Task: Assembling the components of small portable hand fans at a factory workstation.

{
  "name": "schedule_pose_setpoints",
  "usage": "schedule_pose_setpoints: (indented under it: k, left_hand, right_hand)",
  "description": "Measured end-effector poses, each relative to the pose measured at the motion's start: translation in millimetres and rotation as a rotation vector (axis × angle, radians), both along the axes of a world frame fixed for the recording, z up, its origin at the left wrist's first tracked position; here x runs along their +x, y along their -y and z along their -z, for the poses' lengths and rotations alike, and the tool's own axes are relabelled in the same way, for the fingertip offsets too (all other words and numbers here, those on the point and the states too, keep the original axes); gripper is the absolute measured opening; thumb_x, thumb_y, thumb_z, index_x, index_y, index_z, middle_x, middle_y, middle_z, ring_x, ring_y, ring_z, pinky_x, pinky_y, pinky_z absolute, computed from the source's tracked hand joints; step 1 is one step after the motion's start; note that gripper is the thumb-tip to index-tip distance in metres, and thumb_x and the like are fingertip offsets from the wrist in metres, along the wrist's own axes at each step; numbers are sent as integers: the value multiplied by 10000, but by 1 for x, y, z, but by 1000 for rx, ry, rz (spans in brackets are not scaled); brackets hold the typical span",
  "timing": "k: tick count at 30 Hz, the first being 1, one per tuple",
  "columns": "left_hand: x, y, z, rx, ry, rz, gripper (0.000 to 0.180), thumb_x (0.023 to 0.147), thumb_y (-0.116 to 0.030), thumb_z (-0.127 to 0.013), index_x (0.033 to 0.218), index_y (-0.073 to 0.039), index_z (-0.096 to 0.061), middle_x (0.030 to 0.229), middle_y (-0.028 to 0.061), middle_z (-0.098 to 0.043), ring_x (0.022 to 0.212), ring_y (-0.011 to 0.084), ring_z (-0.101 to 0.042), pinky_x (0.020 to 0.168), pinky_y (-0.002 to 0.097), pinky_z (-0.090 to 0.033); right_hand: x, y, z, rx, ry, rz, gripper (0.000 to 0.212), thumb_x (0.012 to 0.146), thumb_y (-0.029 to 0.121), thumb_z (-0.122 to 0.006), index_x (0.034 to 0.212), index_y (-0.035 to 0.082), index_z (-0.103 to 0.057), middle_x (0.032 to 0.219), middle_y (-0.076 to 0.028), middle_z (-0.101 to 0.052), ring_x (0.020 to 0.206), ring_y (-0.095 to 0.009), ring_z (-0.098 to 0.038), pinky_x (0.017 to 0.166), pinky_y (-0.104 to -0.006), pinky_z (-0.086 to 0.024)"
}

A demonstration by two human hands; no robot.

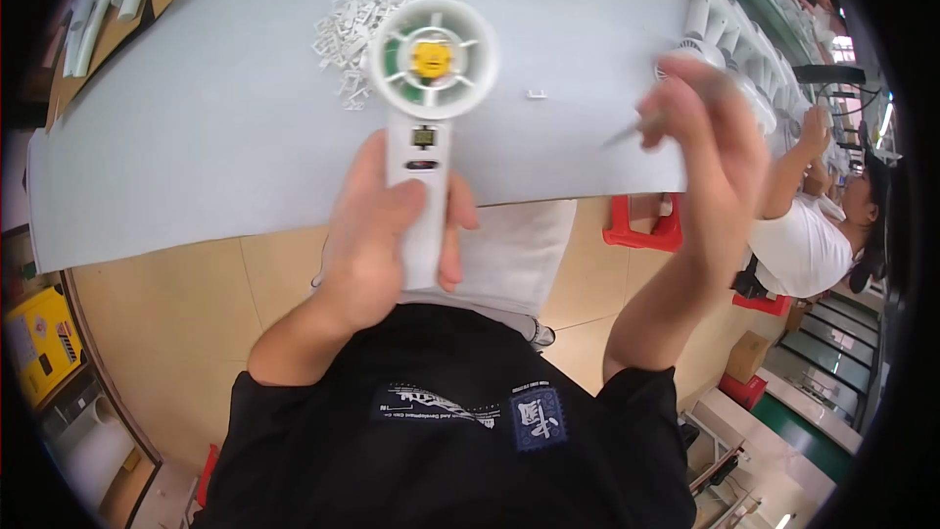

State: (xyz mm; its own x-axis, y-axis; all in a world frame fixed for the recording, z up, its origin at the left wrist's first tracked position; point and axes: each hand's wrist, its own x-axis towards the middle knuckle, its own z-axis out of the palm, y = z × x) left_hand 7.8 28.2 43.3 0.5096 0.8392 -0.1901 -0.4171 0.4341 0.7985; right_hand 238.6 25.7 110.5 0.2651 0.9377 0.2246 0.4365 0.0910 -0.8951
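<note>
A white handheld fan body [425, 245] is upright in my left hand [367, 230], with fingers wrapped round its handle and the thumb across its front. Its round head shows a spoked ring with a yellow centre [431, 60]. Below the head, the handle carries a small dark display and an oval slot. My right hand [715, 127], smeared by motion, is raised to the right of the fan. Its fingers are closed on a thin pointed tool [624, 134], tip toward the left; blur hides its exact kind. One small white plastic piece [536, 94] lies between the hands.
Behind the fan, many small white plastic pieces [348, 34] form a heap on the pale work table [196, 127]. White fan bodies [729, 24] line the far right. A cardboard tray [113, 29] holds white tubes. A co-worker [818, 235] sits at right, near a red stool [641, 225].
</note>
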Motion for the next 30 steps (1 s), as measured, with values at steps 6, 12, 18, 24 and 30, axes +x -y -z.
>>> schedule_pose_setpoints:
  k: [6, 12, 18, 24, 30]
  left_hand:
    - [-7, 2, 5, 44, 23, -63, 383, 909, -174, -307, 1210, 60, -337, 841, 205, -553, 506, 197, -540, 476, 300, -468]
    - [-7, 1, 7, 33, -14, -119, 429, 905, -231, -340, 1227, 53, -349, 816, 196, -545, 466, 192, -521, 428, 292, -454]
    - [6, 1, 6, 2, 33, -35, 380, 902, -183, -339, 1204, 47, -326, 842, 203, -555, 507, 198, -542, 461, 301, -468]
    - [14, -3, 3, -78, 11, -29, 358, 887, -141, -360, 1189, 42, -300, 833, 184, -572, 507, 204, -545, 449, 311, -467]
    - [21, 0, -11, -96, 40, 50, 299, 912, -125, -384, 1160, 35, -334, 876, 140, -559, 527, 169, -543, 474, 282, -452]
  right_hand:
    - [25, -48, 62, -251, 810, -41, 149, 864, 150, -568, 896, 9, -605, 831, -134, -609, 749, -321, -589, 665, -394, -469]
    - [17, -37, 59, 47, 771, -171, 115, 812, 113, -627, 872, 18, -604, 850, -118, -571, 801, -304, -566, 682, -390, -460]
    - [20, -27, 74, -71, 534, -311, 100, 811, 56, -636, 883, 9, -585, 819, -91, -586, 751, -251, -587, 658, -328, -465]
    - [-3, -4, 40, -320, -426, -419, 71, 863, 22, -623, 890, -26, -578, 810, -75, -650, 728, -107, -631, 632, -219, -502]
    - [-22, 4, 26, -446, -601, -527, 114, 861, 11, -617, 950, -55, -588, 808, -77, -650, 712, -100, -619, 630, -213, -502]
